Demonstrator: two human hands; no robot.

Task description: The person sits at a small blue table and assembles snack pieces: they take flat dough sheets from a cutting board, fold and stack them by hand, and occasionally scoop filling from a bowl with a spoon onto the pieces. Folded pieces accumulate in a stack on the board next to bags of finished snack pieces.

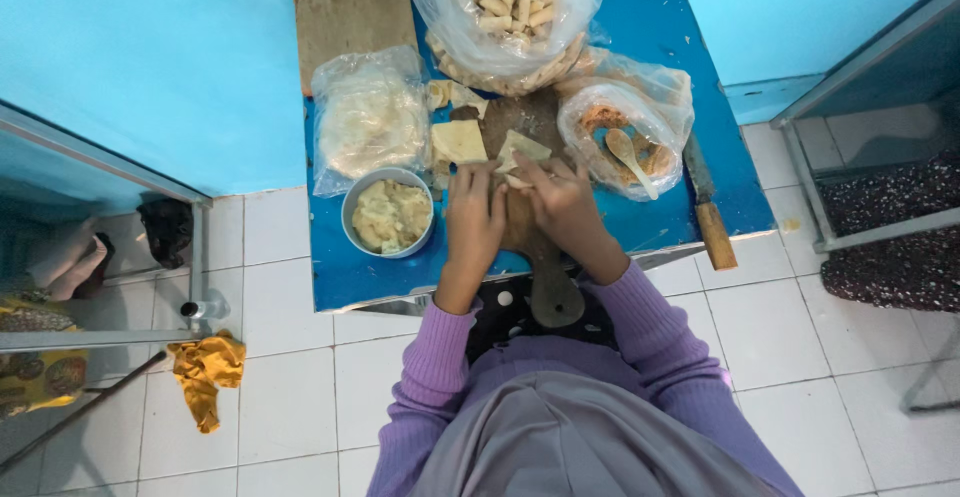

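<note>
My left hand [472, 219] and my right hand [562, 207] meet over a round wooden board [540, 257] on a low blue table [660, 37]. Both hands pinch a pale thin dough wrapper [520, 149] and fold it. A second square wrapper [458, 141] lies flat on the board just left of it. Close to my left hand stands a grey bowl [389, 216] of pale yellow mash. My sleeves are purple.
A big clear bag of finished rolls [505, 2] sits at the table's far side. A bag of wrappers [368, 117] lies left, and a bag with orange filling and a wooden spoon [628, 154] lies right. A knife [708, 207] rests by the right edge. White tiled floor surrounds the table.
</note>
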